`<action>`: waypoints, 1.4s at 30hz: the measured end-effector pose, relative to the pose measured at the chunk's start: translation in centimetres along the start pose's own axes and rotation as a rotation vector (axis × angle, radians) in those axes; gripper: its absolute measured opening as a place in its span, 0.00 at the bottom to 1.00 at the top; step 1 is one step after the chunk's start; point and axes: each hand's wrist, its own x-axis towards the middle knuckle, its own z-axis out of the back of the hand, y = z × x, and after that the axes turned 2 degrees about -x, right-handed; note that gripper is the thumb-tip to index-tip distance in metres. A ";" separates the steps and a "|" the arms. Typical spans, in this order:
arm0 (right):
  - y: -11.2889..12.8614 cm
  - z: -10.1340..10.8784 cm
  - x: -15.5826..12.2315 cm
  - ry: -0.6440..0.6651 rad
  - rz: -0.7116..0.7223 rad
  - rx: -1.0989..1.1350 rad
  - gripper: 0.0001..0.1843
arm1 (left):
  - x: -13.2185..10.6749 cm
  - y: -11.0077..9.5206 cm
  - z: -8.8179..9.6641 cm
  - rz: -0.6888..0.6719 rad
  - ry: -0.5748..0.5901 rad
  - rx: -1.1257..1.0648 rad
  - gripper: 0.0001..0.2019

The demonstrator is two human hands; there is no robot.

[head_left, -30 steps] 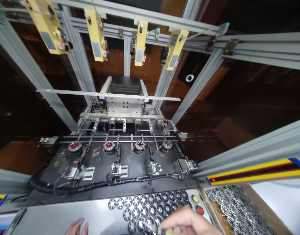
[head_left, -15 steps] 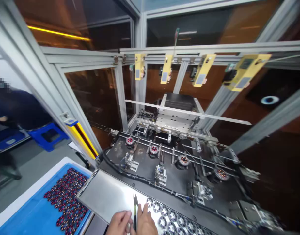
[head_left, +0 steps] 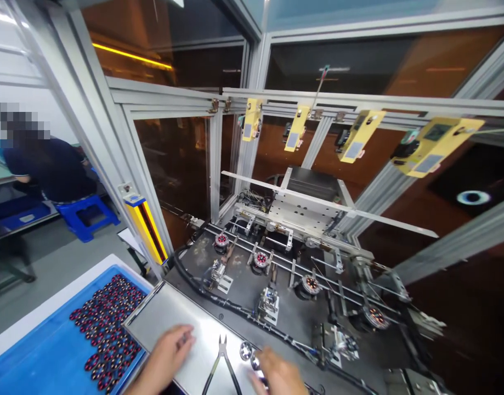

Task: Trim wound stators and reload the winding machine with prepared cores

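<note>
My left hand [head_left: 166, 355] rests on the steel plate [head_left: 161, 321] at the bottom of the view, fingers curled, tips touching the metal, nothing visibly in it. A pair of small cutting pliers [head_left: 221, 363] lies on the plate between my hands, jaws pointing away. My right hand [head_left: 277, 372] hovers at the bottom edge over round stator discs [head_left: 246, 350] beside the pliers; its fingers are bent down and their tips are hidden. Behind the plate stands the winding machine's black deck [head_left: 243, 282] with several wound stators [head_left: 260, 259] on spindles.
A blue tray [head_left: 54, 351] of wound stators sits at the lower left. An aluminium frame [head_left: 213, 159] with dark glass encloses the machine, with yellow tensioners [head_left: 298, 127] hanging above. A yellow light curtain post [head_left: 147, 227] stands left. Another person [head_left: 46, 164] sits far left.
The view swung left and up. The pliers that were held between my hands now lie loose on the plate. My hands have moved apart, left hand leftward, right hand rightward.
</note>
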 end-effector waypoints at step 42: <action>-10.9 8.4 20.7 -0.028 0.270 0.028 0.19 | 32.2 -2.7 3.6 -0.337 0.485 0.641 0.16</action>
